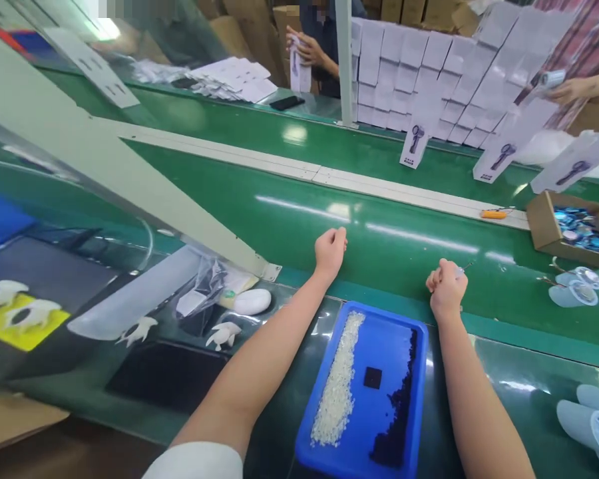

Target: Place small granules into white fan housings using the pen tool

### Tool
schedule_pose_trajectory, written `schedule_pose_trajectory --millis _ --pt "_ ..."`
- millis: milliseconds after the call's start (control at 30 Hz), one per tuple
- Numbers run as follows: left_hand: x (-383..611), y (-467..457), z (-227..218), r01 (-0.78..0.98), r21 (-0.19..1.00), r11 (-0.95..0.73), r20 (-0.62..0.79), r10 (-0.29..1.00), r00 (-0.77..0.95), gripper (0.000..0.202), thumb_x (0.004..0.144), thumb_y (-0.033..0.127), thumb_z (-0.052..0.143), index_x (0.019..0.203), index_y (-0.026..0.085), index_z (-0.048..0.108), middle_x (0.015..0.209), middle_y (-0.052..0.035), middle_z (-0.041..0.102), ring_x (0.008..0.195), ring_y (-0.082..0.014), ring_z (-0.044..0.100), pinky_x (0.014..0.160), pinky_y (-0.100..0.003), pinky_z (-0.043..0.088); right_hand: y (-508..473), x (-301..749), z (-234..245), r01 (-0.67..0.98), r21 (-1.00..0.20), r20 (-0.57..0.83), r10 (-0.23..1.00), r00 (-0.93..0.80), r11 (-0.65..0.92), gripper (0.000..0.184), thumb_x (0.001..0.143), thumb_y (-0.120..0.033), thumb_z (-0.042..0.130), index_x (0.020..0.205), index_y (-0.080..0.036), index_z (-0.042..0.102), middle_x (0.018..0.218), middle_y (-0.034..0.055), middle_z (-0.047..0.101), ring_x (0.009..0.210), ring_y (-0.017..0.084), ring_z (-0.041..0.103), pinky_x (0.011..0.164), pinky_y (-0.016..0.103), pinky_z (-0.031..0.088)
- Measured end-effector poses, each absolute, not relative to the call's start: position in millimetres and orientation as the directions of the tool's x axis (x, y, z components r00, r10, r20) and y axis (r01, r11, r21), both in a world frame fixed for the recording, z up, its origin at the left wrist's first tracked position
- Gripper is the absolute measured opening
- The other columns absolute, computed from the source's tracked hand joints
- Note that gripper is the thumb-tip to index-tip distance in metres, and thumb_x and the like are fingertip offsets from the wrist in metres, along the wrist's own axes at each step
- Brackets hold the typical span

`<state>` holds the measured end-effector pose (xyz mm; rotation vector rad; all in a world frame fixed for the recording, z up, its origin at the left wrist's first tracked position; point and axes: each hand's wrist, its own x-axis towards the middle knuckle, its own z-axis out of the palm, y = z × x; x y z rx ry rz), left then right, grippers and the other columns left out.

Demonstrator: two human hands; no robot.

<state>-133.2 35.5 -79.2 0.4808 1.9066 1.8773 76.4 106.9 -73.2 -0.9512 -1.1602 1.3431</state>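
The left hand (331, 251) hung over the near part of the green belt (289, 216), fingers curled in to a loose fist; whether anything was inside could not be told. The right hand (448, 287), also over the belt's near part, was closed with its fingers bunched around a small pale piece (460, 272), mostly hidden, a thin tip poking out on the right. The blue tray (379, 342) lay on the bench (519, 389) between the forearms, with white bits (335, 399) heaped along its left side, black bits (394, 432) along its right and a black square (373, 378) between them. Right of the right hand, two pale cups (574, 293) lay on the belt near a carton (546, 233) of shiny parts; an orange tool (494, 214) rested on the white strip (404, 189). Across the belt stood printed boxes (414, 143), and a co-worker's hands (307, 50) held another box (299, 73).
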Motion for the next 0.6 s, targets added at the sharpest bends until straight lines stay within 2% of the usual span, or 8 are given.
schedule_pose_trajectory --millis 267,500,600 --pt "-129 29 -81 0.097 0.991 0.095 0.024 0.577 -0.816 0.039 0.084 0.018 0.056 0.046 0.015 0.046 0.044 0.0032 0.044 0.045 -0.0059 0.04 0.049 -0.019 0.031 98 70 -85 -0.142 -0.989 -0.018 0.992 -0.125 -0.036 0.045 0.071 -0.037 0.065 0.045 -0.022 0.03 0.041 -0.0085 0.03 0.038 0.004 0.027 0.035 0.02 0.023" --pt "-129 28 -79 0.073 0.992 0.1 -0.001 0.595 -0.803 0.033 0.078 0.026 0.056 0.047 0.016 0.047 0.046 0.003 0.045 0.045 -0.0063 0.043 0.049 -0.019 0.036 104 61 -87 -0.222 -0.972 -0.079 0.997 -0.017 -0.081 0.046 0.075 -0.044 0.056 0.052 -0.025 0.021 0.04 -0.0108 0.019 0.033 0.006 0.022 0.032 0.022 0.021" --pt "-130 27 -80 0.073 0.99 0.117 -0.014 0.607 -0.794 0.029 0.074 0.03 0.054 0.049 0.017 0.046 0.046 0.0044 0.042 0.044 -0.0062 0.042 0.048 -0.019 0.037 105 58 -88 -0.21 -0.975 -0.08 0.997 -0.005 -0.079 0.043 0.076 -0.042 0.054 0.054 -0.025 0.021 0.042 -0.0108 0.02 0.036 0.006 0.021 0.034 0.022 0.022"
